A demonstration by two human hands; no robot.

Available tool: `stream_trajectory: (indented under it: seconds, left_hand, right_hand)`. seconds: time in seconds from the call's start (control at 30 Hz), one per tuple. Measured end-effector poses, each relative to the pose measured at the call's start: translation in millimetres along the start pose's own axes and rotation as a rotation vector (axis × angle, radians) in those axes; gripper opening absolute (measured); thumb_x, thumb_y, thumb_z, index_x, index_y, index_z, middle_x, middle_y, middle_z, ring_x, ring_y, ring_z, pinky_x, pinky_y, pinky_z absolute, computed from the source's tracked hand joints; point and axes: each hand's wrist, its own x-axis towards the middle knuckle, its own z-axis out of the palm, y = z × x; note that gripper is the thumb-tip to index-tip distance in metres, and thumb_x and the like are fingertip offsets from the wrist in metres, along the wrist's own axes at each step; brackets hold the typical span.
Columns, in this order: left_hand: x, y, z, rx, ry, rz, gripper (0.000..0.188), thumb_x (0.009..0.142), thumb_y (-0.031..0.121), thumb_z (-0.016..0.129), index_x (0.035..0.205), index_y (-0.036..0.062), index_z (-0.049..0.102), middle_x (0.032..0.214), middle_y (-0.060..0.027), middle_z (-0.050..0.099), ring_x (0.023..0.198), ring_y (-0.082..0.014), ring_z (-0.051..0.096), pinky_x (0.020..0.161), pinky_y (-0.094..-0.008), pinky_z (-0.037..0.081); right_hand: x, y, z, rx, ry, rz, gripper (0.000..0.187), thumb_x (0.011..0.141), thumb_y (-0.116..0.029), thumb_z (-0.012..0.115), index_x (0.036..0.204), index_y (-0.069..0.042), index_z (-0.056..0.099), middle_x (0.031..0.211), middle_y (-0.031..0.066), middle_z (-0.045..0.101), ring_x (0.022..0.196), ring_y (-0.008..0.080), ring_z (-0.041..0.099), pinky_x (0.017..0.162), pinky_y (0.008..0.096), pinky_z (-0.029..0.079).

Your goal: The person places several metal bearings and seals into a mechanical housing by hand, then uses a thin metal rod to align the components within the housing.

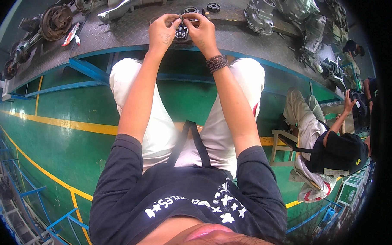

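At the near edge of the bench, my left hand (pixel 161 33) and my right hand (pixel 202 33) meet with thumbs and fingertips pinched together. What sits between the fingertips is too small and dark to make out. Just below them stands a metal mechanical part (pixel 181 33) with bright and dark sections, partly covered by my fingers. A round metal ring part (pixel 191 10) shows behind my hands. Farther right lies a dark toothed ring (pixel 213 7). A beaded bracelet circles my right wrist.
The dark steel-plate bench (pixel 125 37) has a blue frame. An axle with a brake drum (pixel 56 22) and a red-and-white packet (pixel 71 34) lie left. Metal housings (pixel 259 16) stand right, with more castings beyond. A co-worker (pixel 333 149) sits at right; other people are farther back.
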Motion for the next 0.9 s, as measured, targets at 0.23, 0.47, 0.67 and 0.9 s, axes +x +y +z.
stream_trajectory:
  seconds: [0.23, 0.47, 0.67, 0.9]
  left_hand:
    - [1, -1, 0, 0.009, 0.003, -0.006, 0.022, 0.089, 0.016, 0.073, 0.105, 0.0011, 0.073, 0.099, -0.0146, 0.075, 0.093, -0.0219, 0.074, 0.083, -0.0306, 0.056]
    - [3, -2, -1, 0.048, -0.028, -0.059, 0.029, 0.09, 0.023, 0.073, 0.111, 0.0034, 0.073, 0.104, -0.0129, 0.075, 0.098, -0.0203, 0.073, 0.086, -0.0298, 0.055]
    - [5, -8, 0, 0.045, -0.029, -0.081, 0.029, 0.09, 0.023, 0.072, 0.112, 0.0036, 0.072, 0.103, -0.0136, 0.075, 0.093, -0.0186, 0.073, 0.082, -0.0294, 0.055]
    - [3, -11, 1, 0.073, -0.052, -0.063, 0.029, 0.092, 0.023, 0.071, 0.113, 0.0043, 0.071, 0.103, -0.0134, 0.075, 0.09, -0.0176, 0.073, 0.081, -0.0291, 0.056]
  right_hand:
    - [0, 1, -1, -0.003, 0.006, -0.005, 0.016, 0.088, -0.01, 0.068, 0.101, -0.001, 0.073, 0.097, 0.0154, 0.073, 0.08, 0.0236, 0.073, 0.072, 0.0311, 0.057]
    - [1, 3, 0, -0.019, 0.02, -0.009, 0.017, 0.087, -0.012, 0.069, 0.101, -0.003, 0.073, 0.095, 0.0141, 0.074, 0.078, 0.0226, 0.073, 0.073, 0.0311, 0.057]
    - [1, -3, -2, -0.037, 0.037, 0.011, 0.017, 0.087, -0.011, 0.069, 0.1, -0.003, 0.074, 0.093, 0.0114, 0.075, 0.077, 0.0212, 0.072, 0.072, 0.0302, 0.056]
    - [-1, -4, 1, 0.023, -0.011, 0.02, 0.016, 0.087, -0.01, 0.069, 0.1, -0.003, 0.074, 0.092, 0.0117, 0.075, 0.076, 0.0195, 0.072, 0.071, 0.0297, 0.056]
